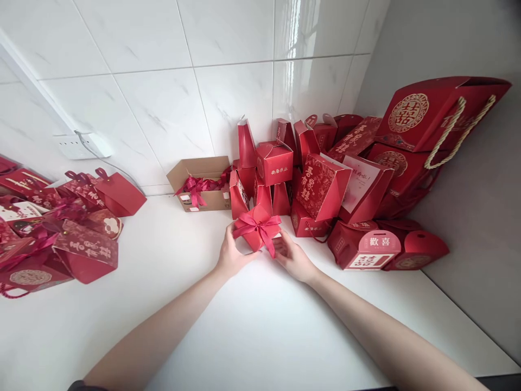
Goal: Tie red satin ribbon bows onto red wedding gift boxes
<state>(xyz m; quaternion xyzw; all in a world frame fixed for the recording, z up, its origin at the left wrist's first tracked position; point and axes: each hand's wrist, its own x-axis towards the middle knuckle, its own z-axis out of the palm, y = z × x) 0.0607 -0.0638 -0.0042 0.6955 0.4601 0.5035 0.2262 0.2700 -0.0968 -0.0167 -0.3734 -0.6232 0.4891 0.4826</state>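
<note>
A small red gift box (pixel 251 239) tied with a crimson ribbon bow (pixel 260 225) is between my two hands, close to the stacked boxes at the back. My left hand (pixel 233 251) wraps round its left side, thumb toward the front. On the right side, my right hand (pixel 291 256) grips the box near a ribbon tail, its fingers partly hidden behind it. Just behind stand several red folded boxes (pixel 280 200). An open brown cardboard carton (pixel 211 202) holding loose crimson ribbons (pixel 199 187) lies to the left of them.
Red paper boxes (pixel 321 184) and a large red gift bag (pixel 431 117) with rope handles pile up at the right against a grey panel. More red boxes (pixel 87 250) lie at the left on the white table (pixel 260 326). A power strip (pixel 81 145) with a cable is by the tiled wall.
</note>
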